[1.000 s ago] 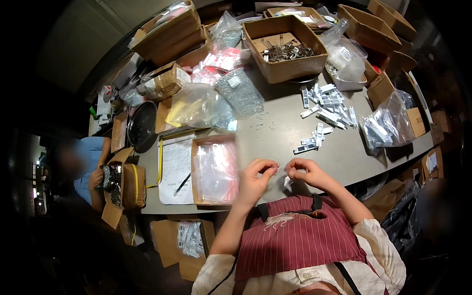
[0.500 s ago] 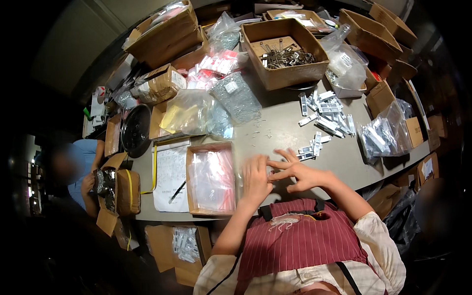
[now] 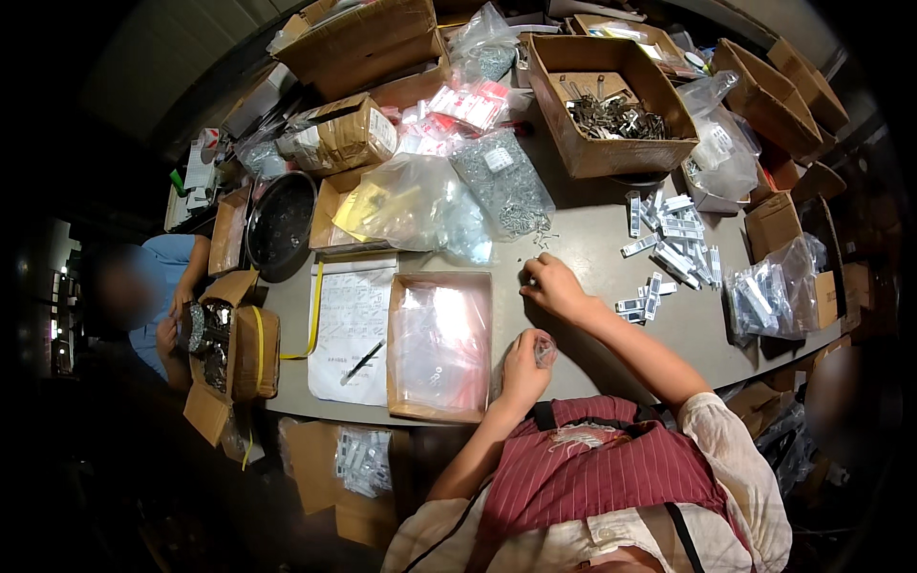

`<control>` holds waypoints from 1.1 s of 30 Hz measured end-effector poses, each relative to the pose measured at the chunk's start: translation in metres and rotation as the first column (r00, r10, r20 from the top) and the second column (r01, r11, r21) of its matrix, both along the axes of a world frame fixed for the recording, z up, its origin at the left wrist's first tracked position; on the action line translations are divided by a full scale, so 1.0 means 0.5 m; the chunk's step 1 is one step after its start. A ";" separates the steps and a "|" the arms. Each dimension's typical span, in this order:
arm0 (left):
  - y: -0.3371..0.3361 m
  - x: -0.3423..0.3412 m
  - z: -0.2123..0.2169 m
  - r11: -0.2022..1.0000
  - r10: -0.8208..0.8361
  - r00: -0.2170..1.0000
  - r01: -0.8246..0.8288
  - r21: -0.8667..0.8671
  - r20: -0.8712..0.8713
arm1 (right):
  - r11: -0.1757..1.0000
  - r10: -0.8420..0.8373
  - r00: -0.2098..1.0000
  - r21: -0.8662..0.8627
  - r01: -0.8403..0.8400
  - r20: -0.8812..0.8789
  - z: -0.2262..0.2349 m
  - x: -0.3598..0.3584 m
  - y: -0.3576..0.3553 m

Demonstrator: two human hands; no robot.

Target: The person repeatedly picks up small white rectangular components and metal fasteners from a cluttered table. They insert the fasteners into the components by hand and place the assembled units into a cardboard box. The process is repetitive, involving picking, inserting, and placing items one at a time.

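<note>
Close to my body, my left hand (image 3: 524,374) is closed around a small clear plastic bag (image 3: 544,350), which bulges out beside the thumb. My right hand (image 3: 556,285) reaches forward over the grey table, its fingers curled and their tips down at the tabletop. Whatever lies between those fingertips is hidden. Just beyond them a few loose small screws (image 3: 542,243) are scattered below a large clear bag of screws (image 3: 504,181). Left of my left hand stands an open carton (image 3: 393,372) with flat clear plastic bags (image 3: 438,349) inside.
Grey-and-white metal parts (image 3: 680,229) lie heaped at the right, near a bag of similar pieces (image 3: 769,294). A cardboard box of metal clips (image 3: 611,158) stands at the back. Written sheets with a pen (image 3: 363,362) lie left. Another person (image 3: 170,286) is at the far left.
My hands, earlier together, have separated. The right has gone forward to the loose screws; the left has drawn back toward my body with the small bag. The whole view has shifted.
</note>
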State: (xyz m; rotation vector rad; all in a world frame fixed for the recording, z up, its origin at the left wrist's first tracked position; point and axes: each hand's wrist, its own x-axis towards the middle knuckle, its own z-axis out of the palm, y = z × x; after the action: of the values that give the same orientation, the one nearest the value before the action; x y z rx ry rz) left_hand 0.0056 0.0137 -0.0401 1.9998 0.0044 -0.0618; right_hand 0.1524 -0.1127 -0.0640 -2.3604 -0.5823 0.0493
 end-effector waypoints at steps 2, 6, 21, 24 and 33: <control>0.002 0.005 0.001 1.000 -0.024 1.000 0.023 -0.014 -0.020 | 0.991 0.117 0.993 -0.062 -0.116 0.005 0.005 -0.007 0.015; 0.001 0.007 0.000 0.999 -0.054 0.998 0.054 -0.004 -0.037 | 0.939 0.128 0.972 -0.339 -0.055 0.197 -0.028 -0.066 -0.016; -0.072 0.044 0.002 0.991 -0.102 0.992 0.095 -0.097 -0.070 | 0.781 0.413 0.592 0.603 0.160 -0.692 0.178 -0.082 -0.200; -0.090 0.049 -0.001 0.987 -0.066 0.998 0.067 -0.147 0.007 | 0.860 0.407 0.722 0.501 -0.097 -0.559 0.185 -0.093 -0.194; -0.067 0.020 0.013 0.970 0.016 1.000 -0.022 -0.241 -0.026 | 0.948 -0.079 0.987 -0.317 0.030 -0.144 0.060 -0.070 -0.214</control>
State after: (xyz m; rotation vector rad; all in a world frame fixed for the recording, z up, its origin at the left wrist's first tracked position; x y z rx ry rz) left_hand 0.0158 -0.0198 -0.0336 1.7552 0.0301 -0.0712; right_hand 0.1172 -0.2199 -0.0338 -2.6491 -0.4600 0.3195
